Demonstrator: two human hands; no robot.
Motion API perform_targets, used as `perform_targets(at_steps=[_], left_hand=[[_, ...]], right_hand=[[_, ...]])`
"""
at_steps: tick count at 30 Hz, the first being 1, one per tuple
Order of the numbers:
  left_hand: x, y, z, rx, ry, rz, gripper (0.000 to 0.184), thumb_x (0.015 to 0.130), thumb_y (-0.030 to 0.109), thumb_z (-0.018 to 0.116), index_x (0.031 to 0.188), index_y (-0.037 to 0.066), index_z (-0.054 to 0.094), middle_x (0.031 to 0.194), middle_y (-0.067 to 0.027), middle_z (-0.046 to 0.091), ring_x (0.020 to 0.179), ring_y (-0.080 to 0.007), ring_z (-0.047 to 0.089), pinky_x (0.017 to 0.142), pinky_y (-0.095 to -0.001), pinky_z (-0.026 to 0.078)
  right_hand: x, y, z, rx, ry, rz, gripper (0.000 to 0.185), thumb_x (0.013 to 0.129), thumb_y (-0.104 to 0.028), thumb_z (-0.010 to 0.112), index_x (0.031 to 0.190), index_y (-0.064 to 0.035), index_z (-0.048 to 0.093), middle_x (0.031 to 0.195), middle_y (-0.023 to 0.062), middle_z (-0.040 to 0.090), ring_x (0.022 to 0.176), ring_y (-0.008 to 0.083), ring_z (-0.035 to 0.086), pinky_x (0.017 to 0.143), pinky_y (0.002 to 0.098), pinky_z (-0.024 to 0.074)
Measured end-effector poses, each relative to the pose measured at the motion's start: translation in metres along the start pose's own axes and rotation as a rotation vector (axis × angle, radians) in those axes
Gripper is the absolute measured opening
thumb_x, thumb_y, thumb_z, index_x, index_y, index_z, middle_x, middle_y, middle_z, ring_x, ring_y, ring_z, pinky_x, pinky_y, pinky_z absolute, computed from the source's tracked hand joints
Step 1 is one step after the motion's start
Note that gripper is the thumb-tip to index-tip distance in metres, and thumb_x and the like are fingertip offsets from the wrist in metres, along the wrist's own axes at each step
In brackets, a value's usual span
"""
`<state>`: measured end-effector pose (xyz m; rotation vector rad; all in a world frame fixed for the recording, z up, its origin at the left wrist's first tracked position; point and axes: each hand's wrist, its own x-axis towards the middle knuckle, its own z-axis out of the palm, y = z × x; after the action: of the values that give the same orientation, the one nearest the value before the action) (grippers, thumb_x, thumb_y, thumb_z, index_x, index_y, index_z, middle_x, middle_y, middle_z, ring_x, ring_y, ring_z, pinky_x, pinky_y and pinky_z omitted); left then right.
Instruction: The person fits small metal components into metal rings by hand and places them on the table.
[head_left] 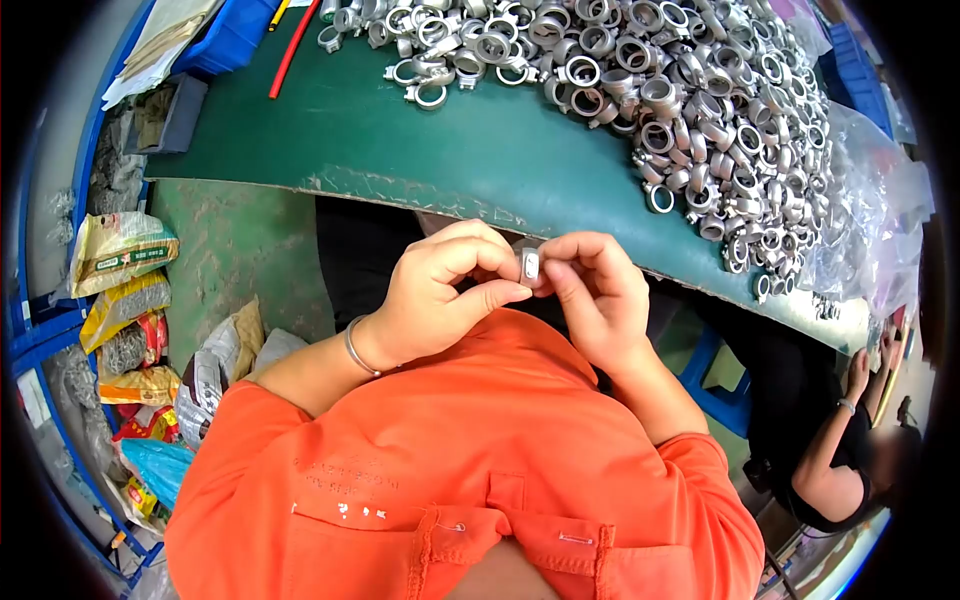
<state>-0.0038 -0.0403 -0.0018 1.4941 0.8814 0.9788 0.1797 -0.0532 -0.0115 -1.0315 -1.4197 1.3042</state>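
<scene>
Between both my hands, just in front of the table's near edge, is a small silver metal ring part (530,264) with a pale flat face turned up. My left hand (450,285) pinches it from the left with thumb and forefinger. From the right, my right hand (598,300) grips its other side, thumb and fingertips closed against it. The fingers cover most of the ring. On the green table (400,150) beyond lies a big heap of similar silver metal rings (700,110), spreading from the back middle down to the right.
A red rod (294,50), a blue bin (232,38) and a grey bin (178,118) stand at the back left. Filled sacks (120,255) line the left shelf and floor. Clear plastic (870,200) lies at right, near another person's arm (835,440).
</scene>
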Motion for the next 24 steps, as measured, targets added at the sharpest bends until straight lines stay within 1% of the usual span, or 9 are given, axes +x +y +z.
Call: perform_targets(at_steps=[3,6,9,11,14,15,19,20,24], left_hand=[[0.0,0.002,0.002,0.103,0.011,0.143,0.01,0.072,-0.003,0.067,0.08,0.0,0.061,0.079,-0.0067,0.059,0.069,-0.0143,0.057,0.059,-0.0231,0.046],[-0.002,0.005,0.002,0.191,0.02,0.173,0.012,0.07,-0.005,0.068,0.074,0.001,0.059,0.077,-0.0056,0.057,0.071,-0.0144,0.054,0.061,-0.0262,0.043],[-0.002,0.005,0.003,0.285,0.008,0.281,0.011,0.074,-0.005,0.065,0.08,0.0,0.057,0.077,-0.0058,0.057,0.071,-0.0128,0.055,0.061,-0.0246,0.045],[-0.007,0.0,0.009,-0.186,0.237,-0.06,0.011,0.078,-0.002,0.064,0.086,-0.001,0.057,0.078,-0.0058,0.06,0.068,-0.0109,0.058,0.058,-0.0224,0.048],[-0.004,0.006,-0.005,-0.365,0.106,-0.233,0.015,0.08,-0.002,0.063,0.093,-0.002,0.055,0.087,-0.0079,0.06,0.07,-0.0098,0.06,0.058,-0.0214,0.05],[-0.002,0.008,-0.007,-0.527,0.06,-0.374,0.015,0.08,-0.003,0.062,0.094,-0.002,0.056,0.091,-0.0094,0.059,0.071,-0.0103,0.06,0.058,-0.0214,0.05],[0.006,0.002,-0.002,-0.592,0.085,-0.254,0.031,0.083,0.0,0.06,0.111,-0.003,0.049,0.102,-0.0111,0.057,0.086,-0.0124,0.058,0.071,-0.0241,0.051],[0.006,-0.001,-0.006,-0.542,0.064,-0.253,0.04,0.082,0.0,0.061,0.118,-0.003,0.043,0.105,-0.0109,0.056,0.092,-0.0137,0.057,0.077,-0.0255,0.051],[0.012,0.01,-0.02,-0.632,0.187,-0.393,0.035,0.084,-0.003,0.054,0.117,-0.002,0.043,0.102,-0.0099,0.055,0.087,-0.0156,0.058,0.069,-0.0259,0.053]], right_hand=[[0.005,-0.015,-0.005,0.392,-0.057,0.302,0.017,0.09,-0.001,0.048,0.107,0.0028,0.052,0.085,0.0056,0.06,0.076,0.0099,0.059,0.069,0.0231,0.0494],[0.005,-0.005,-0.011,0.43,-0.254,0.284,0.023,0.088,0.0,0.052,0.11,0.003,0.051,0.089,0.0068,0.06,0.081,0.0111,0.059,0.072,0.0242,0.0489],[0.005,-0.005,0.001,0.534,-0.112,0.135,0.026,0.084,0.003,0.056,0.109,0.0032,0.051,0.095,0.009,0.059,0.086,0.0135,0.058,0.075,0.0252,0.049],[0.009,-0.002,0.002,0.536,-0.045,0.026,0.039,0.076,0.011,0.062,0.111,0.0018,0.046,0.106,0.013,0.055,0.093,0.0164,0.057,0.079,0.028,0.0496],[0.013,0.0,0.005,0.475,0.007,-0.106,0.044,0.073,0.013,0.063,0.111,-0.0001,0.044,0.106,0.0137,0.055,0.093,0.0173,0.058,0.079,0.0279,0.0497],[0.015,0.0,0.006,0.393,0.021,-0.176,0.044,0.073,0.013,0.063,0.11,-0.001,0.043,0.104,0.0136,0.055,0.092,0.0172,0.058,0.078,0.0276,0.0496],[0.03,-0.005,0.0,-0.323,-0.086,-0.558,0.034,0.069,0.015,0.06,0.099,0.0001,0.052,0.103,0.0144,0.057,0.088,0.0269,0.059,0.076,0.0326,0.0484],[0.034,-0.01,0.002,-0.364,-0.16,-0.561,0.032,0.065,0.017,0.058,0.093,0.0014,0.056,0.106,0.0156,0.057,0.088,0.0316,0.058,0.076,0.0363,0.0479],[0.066,-0.022,0.008,-0.525,-0.122,-0.542,0.033,0.065,0.014,0.054,0.095,0.0012,0.056,0.102,0.0162,0.056,0.087,0.0321,0.056,0.073,0.0352,0.0483]])
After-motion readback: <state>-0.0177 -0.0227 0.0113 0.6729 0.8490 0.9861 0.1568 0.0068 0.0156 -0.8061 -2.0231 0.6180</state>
